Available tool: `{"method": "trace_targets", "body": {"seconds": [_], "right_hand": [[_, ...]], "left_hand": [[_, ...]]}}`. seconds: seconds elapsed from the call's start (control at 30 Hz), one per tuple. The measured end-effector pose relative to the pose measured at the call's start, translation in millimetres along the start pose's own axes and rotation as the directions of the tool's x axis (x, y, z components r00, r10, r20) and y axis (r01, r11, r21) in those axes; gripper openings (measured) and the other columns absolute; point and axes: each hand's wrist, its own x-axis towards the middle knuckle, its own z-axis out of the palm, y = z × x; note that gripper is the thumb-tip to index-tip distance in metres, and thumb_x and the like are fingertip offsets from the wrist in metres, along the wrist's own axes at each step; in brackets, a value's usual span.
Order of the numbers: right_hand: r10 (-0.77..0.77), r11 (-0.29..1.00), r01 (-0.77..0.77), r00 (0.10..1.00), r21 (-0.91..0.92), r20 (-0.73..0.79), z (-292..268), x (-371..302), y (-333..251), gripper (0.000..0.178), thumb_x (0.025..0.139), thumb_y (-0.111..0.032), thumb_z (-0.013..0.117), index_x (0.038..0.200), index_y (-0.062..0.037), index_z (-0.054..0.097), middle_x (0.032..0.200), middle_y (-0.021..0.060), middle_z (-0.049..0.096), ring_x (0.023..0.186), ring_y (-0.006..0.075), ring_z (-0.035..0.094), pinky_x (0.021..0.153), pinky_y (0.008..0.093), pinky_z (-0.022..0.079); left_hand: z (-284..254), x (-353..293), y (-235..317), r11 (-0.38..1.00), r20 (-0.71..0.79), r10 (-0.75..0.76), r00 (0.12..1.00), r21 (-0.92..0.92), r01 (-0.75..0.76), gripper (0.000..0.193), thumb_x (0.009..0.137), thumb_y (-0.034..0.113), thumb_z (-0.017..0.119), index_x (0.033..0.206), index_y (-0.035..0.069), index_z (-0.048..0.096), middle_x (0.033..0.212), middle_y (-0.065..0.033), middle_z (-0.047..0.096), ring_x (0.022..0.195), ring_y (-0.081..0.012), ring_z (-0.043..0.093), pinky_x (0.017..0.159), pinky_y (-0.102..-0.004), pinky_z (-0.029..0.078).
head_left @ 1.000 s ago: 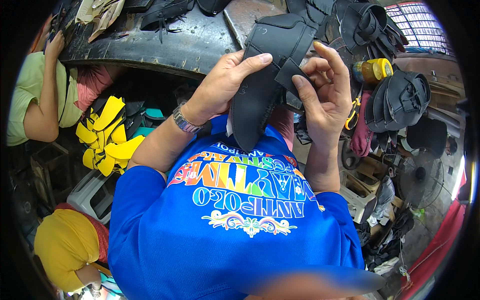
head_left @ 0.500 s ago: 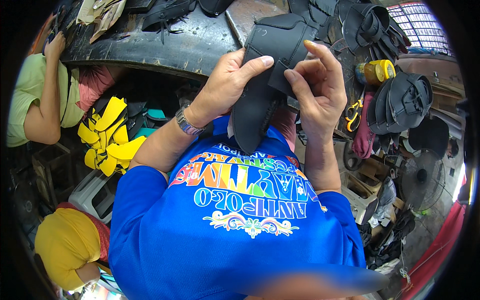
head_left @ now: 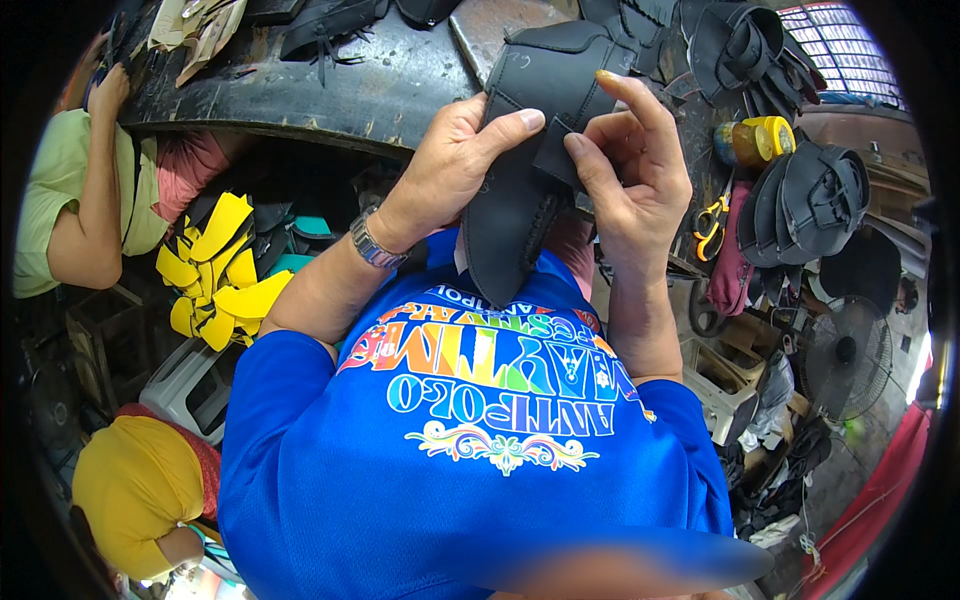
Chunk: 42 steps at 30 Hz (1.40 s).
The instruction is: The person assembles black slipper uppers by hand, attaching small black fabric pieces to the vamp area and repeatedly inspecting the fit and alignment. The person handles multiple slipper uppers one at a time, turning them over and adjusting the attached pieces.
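A black stitched leather shoe upper point(head_left: 505, 225) is held up above my lap at the table's edge. My left hand point(head_left: 450, 165) is closed on its left side, thumb lying across the front. On its right side, my right hand point(head_left: 640, 165) pinches a small black flap point(head_left: 552, 155) of the upper between thumb and curled fingers. The index finger of that hand is raised, with a yellowish stain on its tip. Part of the flap's edge is hidden by my right thumb.
Orange-handled scissors point(head_left: 711, 228), a jar with a yellow lid point(head_left: 768, 137) and stacked black leather pieces point(head_left: 805, 200) lie to the right. Yellow cut pieces point(head_left: 225, 270) are heaped at left. A person in a light green shirt point(head_left: 95, 190) sits left; a fan point(head_left: 845, 350) stands right.
My right thumb and fingers have shifted slightly left along the flap. The left hand keeps its hold, and the upper has barely moved.
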Motion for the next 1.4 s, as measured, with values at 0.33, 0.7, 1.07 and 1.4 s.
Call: {"method": "trace_targets", "body": {"seconds": [0.33,0.7,1.07,1.4], "right_hand": [[0.044,0.999,-0.043,0.998,0.009,-0.037,4.7,-0.7,-0.4,0.05,0.083,0.011,0.065,0.131,-0.0044,0.057,0.084,0.0009,0.059,0.076,0.0047,0.058,0.07,0.019,0.049],[0.004,1.0,-0.004,0.999,-0.01,-0.034,9.7,1.4,1.2,0.049,0.083,0.01,0.064,0.13,-0.0042,0.058,0.082,0.0008,0.059,0.075,0.0041,0.058,0.07,0.0194,0.05],[0.037,0.998,-0.033,0.997,-0.055,0.071,0.5,7.9,1.6,0.054,0.085,0.007,0.068,0.135,-0.0043,0.054,0.087,0.0008,0.06,0.079,0.0042,0.058,0.073,0.0176,0.047],[-0.025,0.989,0.04,0.993,-0.14,0.113,-3.7,11.1,3.3,0.051,0.081,0.006,0.072,0.129,-0.0038,0.058,0.098,0.0027,0.058,0.085,0.0065,0.057,0.074,0.0188,0.047]], "left_hand": [[-1.2,-0.1,1.9,0.996,-0.014,0.007,1.0,0.09,-0.005,0.031,0.095,0.022,0.067,0.113,-0.002,0.064,0.098,-0.0094,0.071,0.083,-0.0123,0.07,0.073,-0.0249,0.059],[-8.2,5.5,6.9,0.988,-0.008,-0.027,1.0,0.149,0.028,0.025,0.087,0.014,0.073,0.107,-0.001,0.068,0.096,-0.0093,0.072,0.084,-0.0142,0.07,0.075,-0.0266,0.058],[-5.3,3.2,3.5,0.994,-0.019,-0.043,0.999,0.096,0.044,0.029,0.09,0.015,0.072,0.111,-0.002,0.065,0.098,-0.0099,0.071,0.084,-0.0141,0.07,0.074,-0.0267,0.059],[-7.2,5.6,3.0,0.998,-0.038,-0.064,0.997,0.015,0.065,0.026,0.088,0.012,0.071,0.109,-0.002,0.067,0.097,-0.0096,0.071,0.083,-0.0143,0.07,0.074,-0.0265,0.059]]}}
